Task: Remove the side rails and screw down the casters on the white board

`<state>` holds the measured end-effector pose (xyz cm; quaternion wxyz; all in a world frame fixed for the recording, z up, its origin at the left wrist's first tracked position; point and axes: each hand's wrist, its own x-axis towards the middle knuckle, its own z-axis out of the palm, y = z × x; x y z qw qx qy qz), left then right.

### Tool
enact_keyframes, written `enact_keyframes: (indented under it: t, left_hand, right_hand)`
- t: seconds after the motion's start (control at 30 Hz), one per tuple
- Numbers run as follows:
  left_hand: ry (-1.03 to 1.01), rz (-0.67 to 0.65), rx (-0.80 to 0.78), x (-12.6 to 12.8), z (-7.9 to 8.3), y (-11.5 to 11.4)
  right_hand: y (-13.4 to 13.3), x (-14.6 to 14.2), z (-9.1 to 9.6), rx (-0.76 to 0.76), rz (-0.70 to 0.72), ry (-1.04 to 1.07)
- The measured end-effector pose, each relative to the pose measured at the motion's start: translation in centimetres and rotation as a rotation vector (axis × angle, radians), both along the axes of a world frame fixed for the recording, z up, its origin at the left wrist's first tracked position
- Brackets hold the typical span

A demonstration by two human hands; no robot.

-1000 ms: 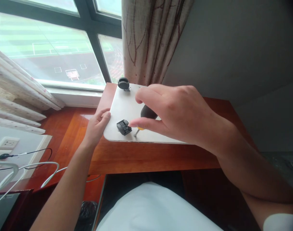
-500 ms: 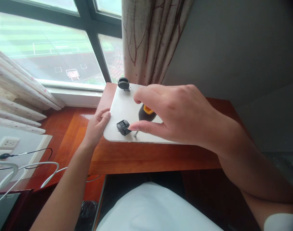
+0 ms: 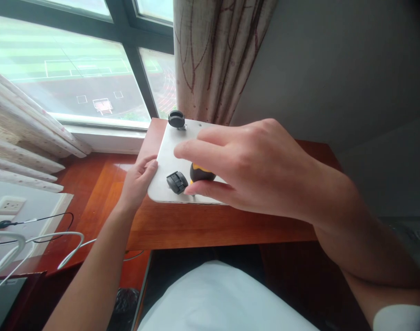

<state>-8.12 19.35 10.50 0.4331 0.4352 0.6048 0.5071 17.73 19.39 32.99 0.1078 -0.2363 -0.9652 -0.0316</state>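
Observation:
A white board (image 3: 171,149) with rounded corners lies on the reddish wooden desk, with black casters on it. My left hand (image 3: 135,184) grips the board's left edge, thumb on top. My right hand (image 3: 258,168) is closed around a screwdriver (image 3: 201,174) with a black and yellow handle. Its tip points down at the board beside the near caster (image 3: 177,182), which is tilted on its side. Whether the tip sits in a screw is hidden. A second caster (image 3: 176,119) stands at the board's far left corner. My right hand covers the board's right part.
The wooden desk's front edge (image 3: 213,230) runs in front of my white-clothed lap. A curtain (image 3: 210,59) and a window (image 3: 102,82) are behind the desk. At the left are wall sockets (image 3: 9,205), white cables (image 3: 71,234) and another curtain (image 3: 20,133).
My right hand has shifted slightly left and turned, and the screwdriver handle has come lower and left with it. My left hand stays on the board's edge.

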Motion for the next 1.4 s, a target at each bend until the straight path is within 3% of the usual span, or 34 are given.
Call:
enact_keyframes:
  t: [0.2, 0.3, 0.5, 0.6, 0.8, 1.17, 1.3, 1.4]
  left_hand:
    - [-0.008, -0.009, -0.006, -0.2, -0.1, 0.1]
    - [-0.010, -0.010, -0.005, -0.2, -0.2, 0.1]
    - [-0.009, 0.006, 0.013, -0.1, -0.3, 0.2]
    - [0.014, 0.029, 0.014, -0.2, -0.6, 0.2]
    - [0.001, 0.030, 0.018, -0.1, -0.5, 0.2]
    - [-0.018, 0.010, -0.022, 0.0, -0.2, 0.0]
    - [-0.033, -0.001, -0.023, 0.1, 0.2, 0.0]
    - [-0.032, -0.003, -0.017, 0.2, 0.3, -0.1]
  right_hand:
    - [0.1, -0.8, -1.4, 0.079, -0.094, 0.088]
    - [0.2, -0.6, -1.8, 0.049, -0.118, 0.139]
    - [0.4, 0.5, -0.4, -0.225, 0.126, 0.054]
    - [0.6, 0.9, -0.1, -0.261, 0.180, 0.069]
    - [0.5, 0.8, -0.5, -0.215, 0.126, 0.086]
    - [0.4, -0.4, -1.8, 0.034, -0.084, 0.120]
    - [0.3, -0.6, -2.0, -0.033, -0.093, 0.133]
    - [0.3, -0.2, -1.7, -0.173, -0.003, 0.126]
